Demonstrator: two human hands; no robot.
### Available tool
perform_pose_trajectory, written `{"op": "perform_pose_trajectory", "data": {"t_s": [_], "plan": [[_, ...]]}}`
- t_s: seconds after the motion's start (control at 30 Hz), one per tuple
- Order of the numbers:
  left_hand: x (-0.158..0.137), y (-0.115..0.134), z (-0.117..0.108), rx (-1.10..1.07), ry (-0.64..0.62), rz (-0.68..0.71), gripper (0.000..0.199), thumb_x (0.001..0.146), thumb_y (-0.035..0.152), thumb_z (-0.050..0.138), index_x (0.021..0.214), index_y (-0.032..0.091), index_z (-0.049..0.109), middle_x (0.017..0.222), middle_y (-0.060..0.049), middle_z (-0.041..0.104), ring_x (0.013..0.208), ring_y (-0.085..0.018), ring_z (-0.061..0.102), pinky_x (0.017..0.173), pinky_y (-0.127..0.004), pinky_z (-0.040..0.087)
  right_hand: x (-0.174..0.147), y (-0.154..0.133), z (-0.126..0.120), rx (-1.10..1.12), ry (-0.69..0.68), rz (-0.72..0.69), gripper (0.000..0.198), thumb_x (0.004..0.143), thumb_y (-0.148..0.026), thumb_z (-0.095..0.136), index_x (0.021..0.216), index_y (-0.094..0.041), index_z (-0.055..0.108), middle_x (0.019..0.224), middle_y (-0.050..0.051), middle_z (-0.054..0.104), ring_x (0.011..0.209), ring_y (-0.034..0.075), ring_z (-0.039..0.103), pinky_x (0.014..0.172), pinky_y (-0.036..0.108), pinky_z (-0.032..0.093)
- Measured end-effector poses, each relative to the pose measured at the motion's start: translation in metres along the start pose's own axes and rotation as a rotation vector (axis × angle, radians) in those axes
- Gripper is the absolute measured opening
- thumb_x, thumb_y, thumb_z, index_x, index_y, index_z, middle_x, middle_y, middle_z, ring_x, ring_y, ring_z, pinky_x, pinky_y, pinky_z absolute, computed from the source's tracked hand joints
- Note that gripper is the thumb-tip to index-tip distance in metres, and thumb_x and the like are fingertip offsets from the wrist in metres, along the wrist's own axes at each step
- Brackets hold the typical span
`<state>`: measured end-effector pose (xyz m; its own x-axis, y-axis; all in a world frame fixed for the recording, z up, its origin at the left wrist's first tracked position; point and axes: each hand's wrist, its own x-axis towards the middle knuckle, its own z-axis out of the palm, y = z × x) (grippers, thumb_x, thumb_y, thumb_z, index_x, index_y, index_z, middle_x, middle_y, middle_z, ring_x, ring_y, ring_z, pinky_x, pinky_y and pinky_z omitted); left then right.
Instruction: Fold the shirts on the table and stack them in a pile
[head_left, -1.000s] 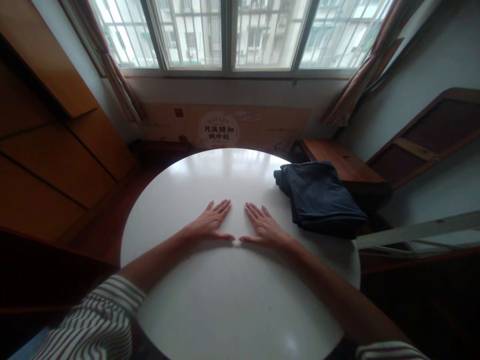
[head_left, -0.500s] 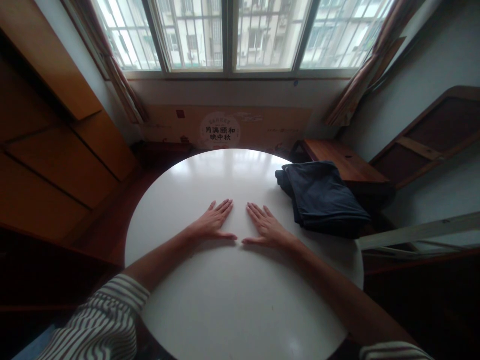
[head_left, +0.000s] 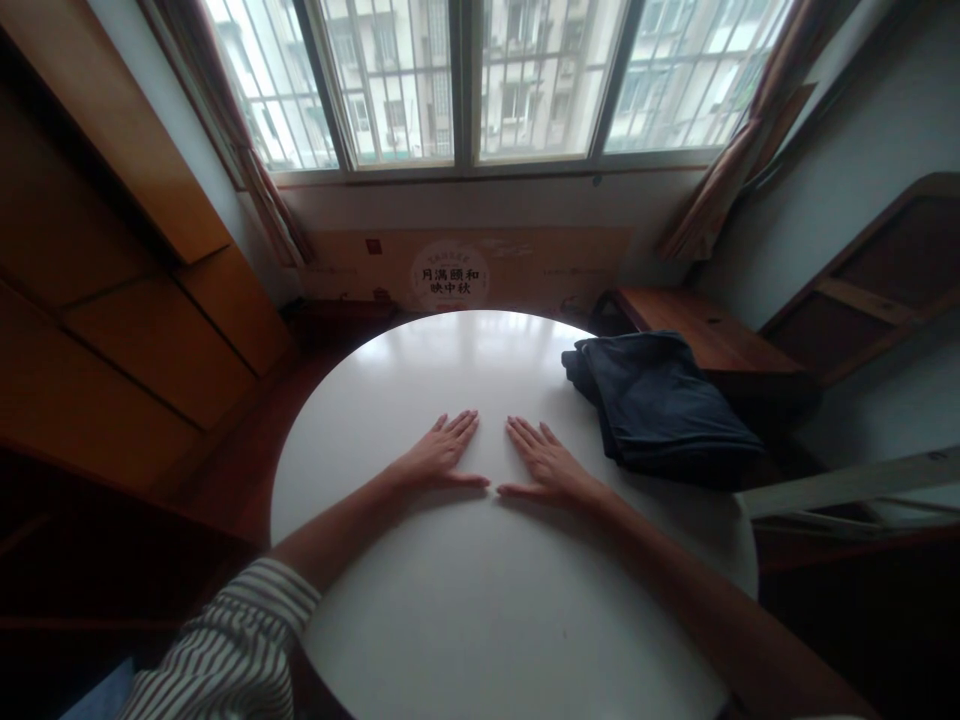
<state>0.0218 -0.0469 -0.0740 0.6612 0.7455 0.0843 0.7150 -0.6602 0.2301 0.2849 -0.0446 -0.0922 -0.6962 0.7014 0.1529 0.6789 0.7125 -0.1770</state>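
Note:
My left hand lies flat on the white round table, palm down, thumb stretched out to the right. Mirroring it, my right hand rests flat on the same surface, its thumb pointing left. The two thumb tips almost meet, with a small gap between them. Neither hand holds anything. To the right of my right hand, folded dark navy cloth, perhaps a garment, sits in a stack at the table's right edge. It is apart from the fingers.
A wooden bench or low table stands behind the cloth on the right. Wooden cabinets line the left side. Beyond the table are a printed banner box and a barred window. A pale rail runs at the right.
The whole view has shifted slightly, so everything appears a little lower and further right. Both hands keep the same flat pose on the table, and the cloth has not moved.

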Motion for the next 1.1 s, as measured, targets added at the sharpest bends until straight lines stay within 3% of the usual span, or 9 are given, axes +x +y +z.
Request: {"op": "perform_pose_trajectory", "data": {"t_s": [0.07, 0.13, 0.23, 0.37, 0.57, 0.67, 0.77, 0.93, 1.1], "plan": [[0.002, -0.002, 0.005, -0.077, 0.144, -0.017, 0.066, 0.09, 0.058, 0.053, 0.137, 0.013, 0.047, 0.142, -0.021, 0.05, 0.132, -0.03, 0.047, 0.11, -0.045, 0.034, 0.001, 0.0, -0.002, 0.056, 0.046, 0.011, 0.083, 0.089, -0.068, 0.046, 0.15, -0.012, 0.038, 0.155, 0.02, 0.036, 0.145, 0.033, 0.031, 0.117, 0.055, 0.023], [0.004, -0.006, 0.011, -0.196, 0.316, -0.059, 0.031, 0.094, 0.037, 0.049, 0.113, 0.015, 0.058, 0.108, -0.012, 0.065, 0.097, -0.021, 0.062, 0.089, -0.035, 0.047, 0.0, -0.001, -0.006, 0.176, 0.123, 0.031, 0.059, 0.097, -0.057, 0.04, 0.135, -0.015, 0.056, 0.14, 0.019, 0.055, 0.132, 0.03, 0.05, 0.109, 0.049, 0.038], [0.006, -0.013, 0.017, -0.346, 0.43, -0.086, 0.02, 0.093, 0.025, 0.043, 0.077, 0.018, 0.052, 0.064, 0.003, 0.047, 0.056, -0.01, 0.043, 0.058, -0.023, 0.038, -0.003, -0.005, -0.018, 0.329, 0.218, 0.096, 0.047, 0.102, -0.045, 0.031, 0.106, -0.016, 0.069, 0.099, 0.012, 0.075, 0.089, 0.023, 0.071, 0.081, 0.034, 0.053], [0.005, -0.015, 0.018, -0.348, 0.378, -0.038, 0.041, 0.092, 0.032, 0.042, 0.056, 0.02, 0.026, 0.056, 0.008, 0.015, 0.052, -0.008, 0.015, 0.05, -0.021, 0.017, -0.011, -0.007, -0.049, 0.201, 0.258, 0.164, 0.048, 0.103, -0.042, 0.03, 0.093, -0.016, 0.07, 0.069, 0.007, 0.071, 0.062, 0.02, 0.068, 0.064, 0.028, 0.047], [0.003, -0.012, 0.018, -0.293, 0.314, 0.02, 0.037, 0.086, 0.026, 0.042, 0.054, 0.02, 0.025, 0.054, 0.008, 0.016, 0.053, -0.009, 0.013, 0.051, -0.023, 0.014, -0.045, 0.028, -0.111, -0.111, 0.462, 0.427, 0.042, 0.098, -0.044, 0.04, 0.109, -0.016, 0.069, 0.107, 0.016, 0.071, 0.096, 0.029, 0.068, 0.086, 0.037, 0.049], [0.003, -0.013, 0.02, -0.274, 0.322, 0.04, 0.033, 0.083, 0.021, 0.043, 0.053, 0.02, 0.028, 0.054, 0.007, 0.017, 0.053, -0.009, 0.014, 0.051, -0.023, 0.015, -0.067, 0.053, -0.127, -0.324, 0.363, 0.732, 0.064, 0.09, -0.057, 0.052, 0.128, -0.006, 0.06, 0.13, 0.028, 0.057, 0.118, 0.045, 0.054, 0.094, 0.057, 0.044], [0.003, -0.015, 0.022, -0.258, 0.324, 0.059, 0.031, 0.081, 0.018, 0.043, 0.053, 0.019, 0.03, 0.054, 0.007, 0.017, 0.053, -0.009, 0.015, 0.052, -0.023, 0.016, -0.083, 0.066, -0.127, -0.395, 0.224, 1.009, 0.09, 0.08, -0.072, 0.057, 0.141, -0.006, 0.05, 0.132, 0.033, 0.051, 0.116, 0.052, 0.051, 0.086, 0.065, 0.043], [0.004, -0.018, 0.025, -0.224, 0.32, 0.065, 0.03, 0.08, 0.015, 0.045, 0.053, 0.018, 0.033, 0.054, 0.008, 0.018, 0.052, -0.009, 0.015, 0.051, -0.023, 0.015, -0.09, 0.069, -0.111, -0.473, 0.219, 0.906, 0.048, 0.093, -0.056, 0.051, 0.127, -0.025, 0.067, 0.123, 0.021, 0.06, 0.1, 0.035, 0.062, 0.076, 0.044, 0.049], [0.004, -0.013, 0.02, -0.219, 0.35, 0.096, 0.035, 0.086, 0.017, 0.046, 0.053, 0.018, 0.034, 0.053, 0.008, 0.019, 0.05, -0.008, 0.016, 0.051, -0.023, 0.017, -0.077, 0.069, -0.114, -0.468, 0.429, 0.769, 0.032, 0.097, -0.033, 0.049, 0.095, -0.015, 0.077, 0.116, 0.019, 0.068, 0.093, 0.03, 0.065, 0.076, 0.039, 0.045]]}}
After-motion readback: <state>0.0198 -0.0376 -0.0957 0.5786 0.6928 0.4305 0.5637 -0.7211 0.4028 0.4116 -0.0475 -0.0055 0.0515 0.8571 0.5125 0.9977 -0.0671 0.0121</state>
